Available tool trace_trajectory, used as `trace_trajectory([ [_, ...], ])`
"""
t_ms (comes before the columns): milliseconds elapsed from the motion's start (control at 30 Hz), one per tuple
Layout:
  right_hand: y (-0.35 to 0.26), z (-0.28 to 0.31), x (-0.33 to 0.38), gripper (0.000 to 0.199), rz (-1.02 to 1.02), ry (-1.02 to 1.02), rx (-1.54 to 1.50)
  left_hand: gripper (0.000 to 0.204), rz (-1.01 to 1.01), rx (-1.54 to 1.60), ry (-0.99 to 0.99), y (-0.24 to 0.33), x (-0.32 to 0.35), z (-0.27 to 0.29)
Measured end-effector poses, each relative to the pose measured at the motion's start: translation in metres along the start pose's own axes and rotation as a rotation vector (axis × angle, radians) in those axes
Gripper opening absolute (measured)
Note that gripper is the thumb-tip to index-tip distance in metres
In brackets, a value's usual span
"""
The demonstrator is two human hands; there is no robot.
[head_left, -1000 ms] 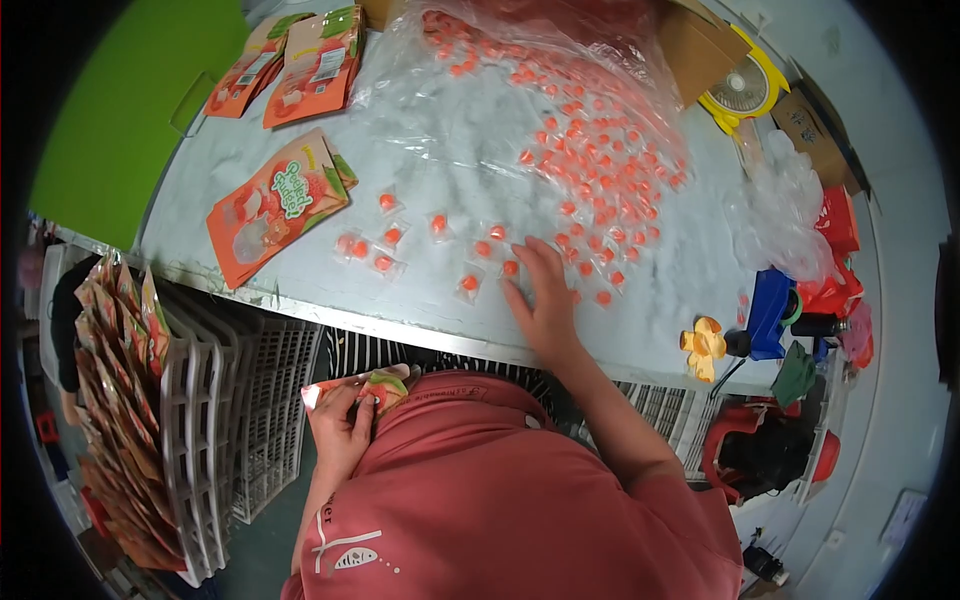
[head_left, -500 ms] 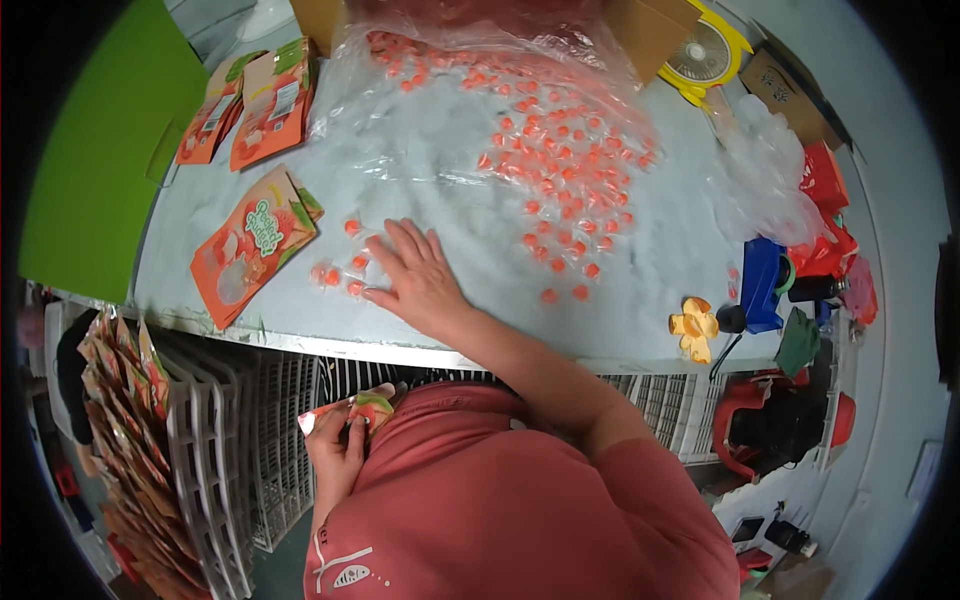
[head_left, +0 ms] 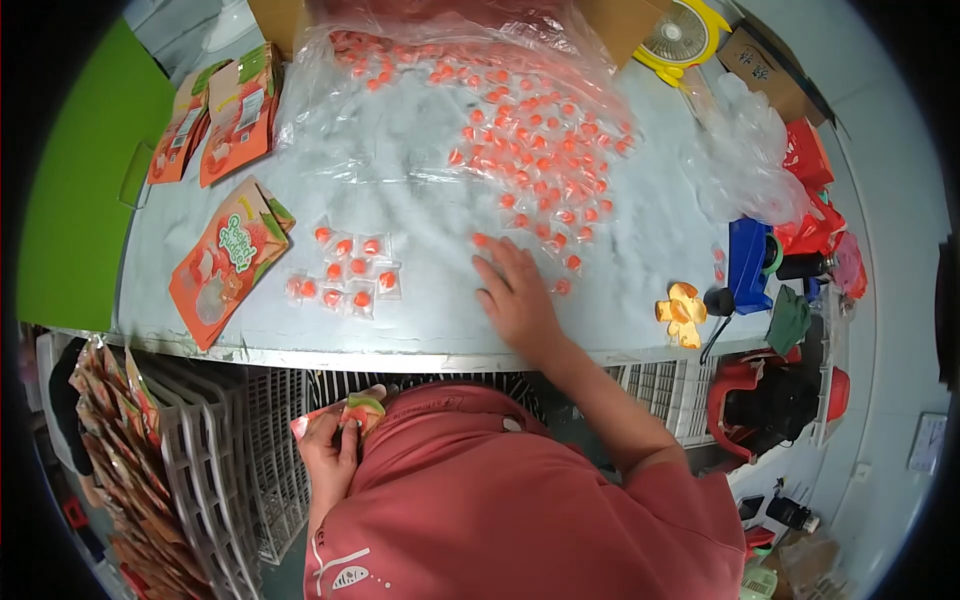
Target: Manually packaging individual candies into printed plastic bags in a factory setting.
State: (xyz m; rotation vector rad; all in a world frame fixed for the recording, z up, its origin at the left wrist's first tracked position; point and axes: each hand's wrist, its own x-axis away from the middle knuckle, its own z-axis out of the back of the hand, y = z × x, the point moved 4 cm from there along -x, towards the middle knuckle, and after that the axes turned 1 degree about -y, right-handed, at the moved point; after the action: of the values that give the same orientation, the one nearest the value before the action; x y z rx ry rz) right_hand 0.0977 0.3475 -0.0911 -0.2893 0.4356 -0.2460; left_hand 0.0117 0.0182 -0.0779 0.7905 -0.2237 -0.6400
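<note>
A wrapped orange candy (head_left: 480, 240) lies on the pale table (head_left: 430, 310) just by the fingertips of the right hand (head_left: 512, 298), ahead and slightly left of the palm — those fingers spread and lightly bent, contact impossible to tell, the round sweet showing no long axis. Nothing blocks that short gap; a loose cluster (head_left: 359, 267) sits left, near a flat orange pouch (head_left: 228, 262), while the main pile (head_left: 541, 165) spreads ahead and right toward clear plastic (head_left: 335, 140). The left hand (head_left: 332, 450), farther off — below the table edge — grips a glossy pouch (head_left: 364, 410).
</note>
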Motion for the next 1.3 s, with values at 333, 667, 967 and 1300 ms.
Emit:
trace_trajectory([
  [333, 0.039, 0.034, 0.018, 0.031, -0.377, 0.259, -0.747, 0.015, 0.033, 0.041, 0.011, -0.002, 0.003, -0.002],
  [667, -0.019, 0.029, 0.023, 0.033, -0.16, 0.103, -0.481, 0.019, 0.02, 0.018, 0.016, -0.003, 0.004, -0.002],
  [967, -0.041, -0.011, -0.016, 0.054, -0.093, -0.013, -0.203, 0.017, 0.015, 0.035, 0.013, -0.002, 0.005, -0.001],
  [1300, -0.052, -0.018, -0.047, 0.043, 0.078, 0.145, -0.359, 0.014, 0.032, 0.035, 0.035, -0.009, 0.009, -0.001],
])
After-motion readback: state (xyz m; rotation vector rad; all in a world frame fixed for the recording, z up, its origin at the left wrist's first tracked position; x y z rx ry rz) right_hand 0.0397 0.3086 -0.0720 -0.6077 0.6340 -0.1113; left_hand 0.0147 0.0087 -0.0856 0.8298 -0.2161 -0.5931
